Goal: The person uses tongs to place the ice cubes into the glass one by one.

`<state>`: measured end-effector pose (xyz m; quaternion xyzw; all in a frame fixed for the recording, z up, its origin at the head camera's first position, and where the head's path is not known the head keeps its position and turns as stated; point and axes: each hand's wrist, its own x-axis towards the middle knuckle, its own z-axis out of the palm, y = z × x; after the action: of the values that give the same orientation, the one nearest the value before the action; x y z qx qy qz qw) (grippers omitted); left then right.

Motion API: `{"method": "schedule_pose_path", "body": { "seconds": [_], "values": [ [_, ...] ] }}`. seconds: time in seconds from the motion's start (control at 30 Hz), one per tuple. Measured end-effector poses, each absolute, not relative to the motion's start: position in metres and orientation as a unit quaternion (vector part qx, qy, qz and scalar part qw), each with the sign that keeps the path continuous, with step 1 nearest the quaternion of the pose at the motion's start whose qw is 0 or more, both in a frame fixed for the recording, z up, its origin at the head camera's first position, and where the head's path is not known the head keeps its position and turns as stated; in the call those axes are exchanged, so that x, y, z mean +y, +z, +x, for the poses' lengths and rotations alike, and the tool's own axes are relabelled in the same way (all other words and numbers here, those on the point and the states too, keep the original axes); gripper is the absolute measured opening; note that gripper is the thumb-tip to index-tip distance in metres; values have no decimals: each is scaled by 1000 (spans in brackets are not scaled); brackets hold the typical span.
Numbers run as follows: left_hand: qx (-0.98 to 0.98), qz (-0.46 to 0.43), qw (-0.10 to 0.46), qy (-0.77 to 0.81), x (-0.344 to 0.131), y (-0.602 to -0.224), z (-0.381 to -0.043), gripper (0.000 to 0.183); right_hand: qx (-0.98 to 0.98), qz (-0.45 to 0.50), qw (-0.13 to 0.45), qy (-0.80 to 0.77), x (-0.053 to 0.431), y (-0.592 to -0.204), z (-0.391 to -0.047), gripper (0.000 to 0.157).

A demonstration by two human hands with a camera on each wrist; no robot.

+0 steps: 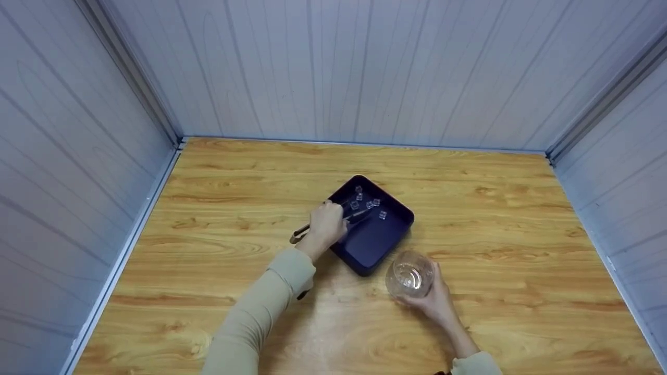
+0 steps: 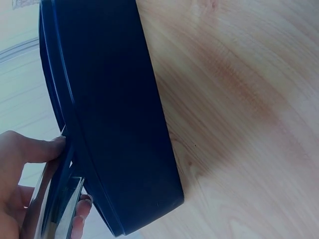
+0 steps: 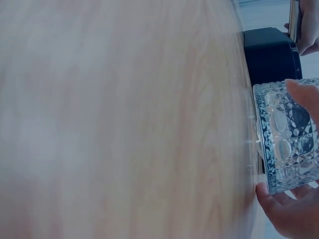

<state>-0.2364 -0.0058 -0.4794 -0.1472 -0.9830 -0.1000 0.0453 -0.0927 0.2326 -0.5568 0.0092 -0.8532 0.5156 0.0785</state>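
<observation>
A dark blue tray [image 1: 371, 244] lies at an angle on the table, with several clear ice cubes [image 1: 383, 214] toward its far end. My left hand [image 1: 327, 224] is over the tray's left side and grips metal tongs [image 2: 55, 199] between thumb and fingers. Their bent end sticks out behind the hand, and their tips reach right up to the cubes. Near the tray's close corner, my right hand [image 1: 436, 298] holds a clear glass [image 1: 409, 276] round its side. The right wrist view shows the cut diamond pattern of the glass, with the thumb and fingers on opposite sides.
The wood-grain table [image 1: 521, 234] stretches out on both sides of the tray. Pale panel walls [image 1: 333, 73] enclose it at the back, left and right, with metal strips along the edges.
</observation>
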Motion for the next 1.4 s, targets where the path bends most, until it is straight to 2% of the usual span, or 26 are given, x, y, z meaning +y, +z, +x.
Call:
{"method": "schedule_pose_path", "body": {
  "seconds": [0.8, 1.13, 1.4],
  "values": [
    [-986, -137, 43, -87, -3, -485, -234, 28, -855, -3, 67, 514, 232, -556, -92, 96],
    [-981, -152, 94, -75, -2, -488, -232, 21, -853, 5, 67, 517, 232, -555, -92, 97],
    [-978, -162, 98, -82, -3, -489, -232, 19, -854, 4, 70, 516, 232, -555, -93, 97]
  ]
}}
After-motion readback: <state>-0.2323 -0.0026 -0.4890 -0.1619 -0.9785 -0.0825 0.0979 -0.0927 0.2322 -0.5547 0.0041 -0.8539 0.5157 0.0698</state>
